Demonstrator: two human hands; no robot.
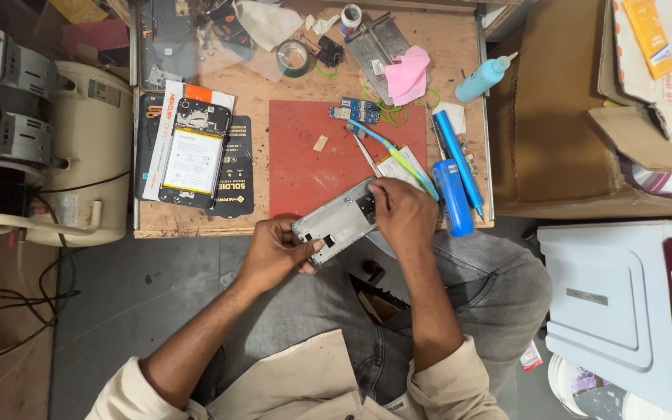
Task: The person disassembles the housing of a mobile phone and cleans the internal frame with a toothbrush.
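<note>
I hold a silver phone frame (337, 220) over the front edge of a wooden work table (274, 89). My left hand (276, 253) grips its lower left end. Fingers of my right hand (400, 212) pinch the upper right end, near the dark camera opening. Just beyond it lies a red work mat (305, 159), with a small circuit board (359, 110), a blue-green toothbrush (397, 155) and tweezers (366, 155) on it.
An opened phone with its battery showing (193, 153) lies on dark packaging at the left. Blue tools (453, 167), a pink cloth (408, 73), a tape roll (294, 57) and a blue bottle (482, 78) are also on the table. A cardboard box (561, 117) stands to the right, a machine (9, 124) to the left.
</note>
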